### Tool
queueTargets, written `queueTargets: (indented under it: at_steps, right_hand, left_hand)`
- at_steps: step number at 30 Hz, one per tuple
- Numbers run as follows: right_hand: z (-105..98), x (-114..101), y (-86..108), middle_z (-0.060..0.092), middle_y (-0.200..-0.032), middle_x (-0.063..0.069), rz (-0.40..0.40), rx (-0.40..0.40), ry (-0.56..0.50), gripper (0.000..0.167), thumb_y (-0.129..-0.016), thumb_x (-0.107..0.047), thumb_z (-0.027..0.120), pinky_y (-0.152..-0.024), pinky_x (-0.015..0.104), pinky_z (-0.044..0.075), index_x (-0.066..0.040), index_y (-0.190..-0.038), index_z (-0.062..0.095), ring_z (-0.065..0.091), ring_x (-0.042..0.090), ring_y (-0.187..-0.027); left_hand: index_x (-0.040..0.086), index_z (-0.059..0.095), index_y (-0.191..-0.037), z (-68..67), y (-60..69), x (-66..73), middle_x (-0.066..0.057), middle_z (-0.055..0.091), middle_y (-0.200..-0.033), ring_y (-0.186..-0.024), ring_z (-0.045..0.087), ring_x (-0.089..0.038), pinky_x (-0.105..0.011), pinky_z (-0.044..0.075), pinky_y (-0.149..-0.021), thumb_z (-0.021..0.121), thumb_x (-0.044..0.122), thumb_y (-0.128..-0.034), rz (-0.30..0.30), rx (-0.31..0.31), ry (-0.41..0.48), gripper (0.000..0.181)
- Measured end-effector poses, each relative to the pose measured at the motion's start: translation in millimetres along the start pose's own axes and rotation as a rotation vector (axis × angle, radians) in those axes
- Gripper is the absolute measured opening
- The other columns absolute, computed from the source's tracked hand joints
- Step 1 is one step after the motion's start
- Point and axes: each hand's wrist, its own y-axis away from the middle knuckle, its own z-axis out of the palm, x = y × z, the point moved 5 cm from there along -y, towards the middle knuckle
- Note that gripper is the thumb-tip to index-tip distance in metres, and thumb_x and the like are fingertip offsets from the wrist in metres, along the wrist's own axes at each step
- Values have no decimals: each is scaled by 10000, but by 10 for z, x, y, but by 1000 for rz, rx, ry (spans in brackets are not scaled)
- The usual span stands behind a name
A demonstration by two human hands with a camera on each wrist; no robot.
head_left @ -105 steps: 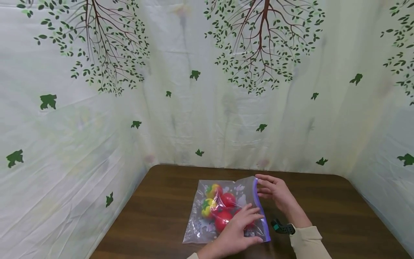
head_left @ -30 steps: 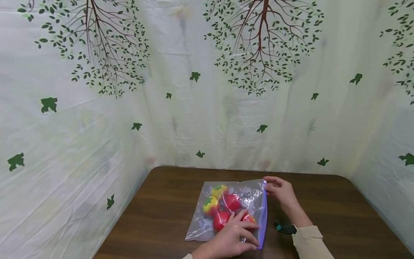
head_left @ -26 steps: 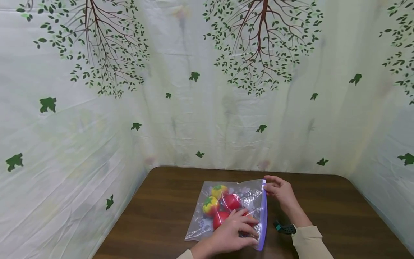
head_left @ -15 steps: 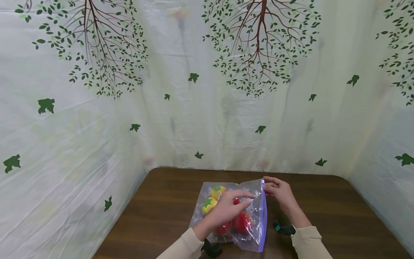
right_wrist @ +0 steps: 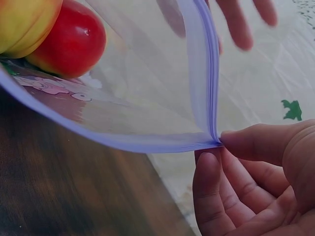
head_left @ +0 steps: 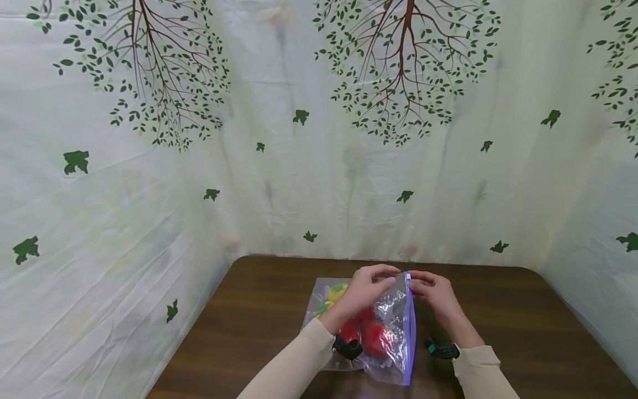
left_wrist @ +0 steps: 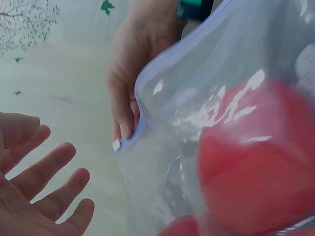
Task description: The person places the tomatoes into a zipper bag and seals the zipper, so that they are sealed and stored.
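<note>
A clear zip bag (head_left: 397, 310) with a purple zip edge (head_left: 411, 343) lies on the table, holding several round red fruit-like pieces (head_left: 376, 339) and yellow ones with green tops (head_left: 337, 292). My right hand (head_left: 438, 296) pinches the far corner of the zip edge between thumb and finger, by a small white slider (left_wrist: 116, 145). In the right wrist view, the bag's mouth gapes from that corner. Near the same corner, my left hand (head_left: 366, 288) hovers over the bag; the left wrist view shows its fingers (left_wrist: 42, 172) spread and apart from the plastic.
The brown wooden table (head_left: 498, 316) extends around the bag. Behind it and at both sides hangs a pale curtain (head_left: 349, 183) printed with trees and leaves. Dark bands (head_left: 346, 348) sit on both wrists.
My left hand has moved from the near part of the bag to its far zip corner. The right hand keeps its pinch there. The bag shifted slightly right since the earliest frame.
</note>
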Motion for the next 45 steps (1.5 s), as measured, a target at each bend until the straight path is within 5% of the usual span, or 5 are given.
queueTargets:
  at_steps: [10, 17, 23, 34, 45]
  right_hand:
    - [7, -2, 4, 714, -1129, 194, 6, -12, -3, 436, -944, -186, 730, -794, 346, 588, 27, -1308, 619, 718, 249, -920]
    - [29, -54, -10, 715, -1105, 202, -20, -28, -22, 415, -941, -126, 726, -784, 364, 593, 45, -1302, 613, 721, 257, -903]
    - [54, -44, -1, 716, -1089, 184, -22, -41, -14, 396, -946, -100, 713, -777, 363, 593, 45, -1300, 610, 714, 267, -904]
    - [48, -83, 14, 705, -1119, 202, -32, -49, -7, 391, -944, -108, 718, -774, 365, 595, 28, -1296, 616, 716, 290, -920]
    - [43, -97, 14, 707, -1118, 201, -48, -58, 10, 407, -942, -139, 726, -778, 359, 594, 31, -1294, 615, 715, 293, -920]
  left_hand:
    - [152, 715, -1233, 66, -304, -171, 11, 708, -1195, -1093, 634, -103, -300, 523, -906, 656, 190, -996, -76, 13, 114, 247]
    - [87, 719, -1220, 69, -430, -327, -26, 718, -1170, -1066, 647, -121, -276, 525, -882, 654, 94, -980, -96, 59, 97, 249]
    - [41, 713, -1219, 112, -502, -510, -138, 710, -1180, -1072, 649, -150, -270, 519, -892, 636, 28, -971, -126, 18, 59, 261]
    - [105, 799, -1044, 104, -544, -579, 43, 733, -1020, -924, 611, -71, -252, 503, -798, 709, 147, -952, -172, 26, -44, 136]
    - [110, 792, -948, 155, -552, -549, 56, 717, -894, -819, 596, -73, -242, 490, -739, 760, 208, -919, -170, 28, 67, 107]
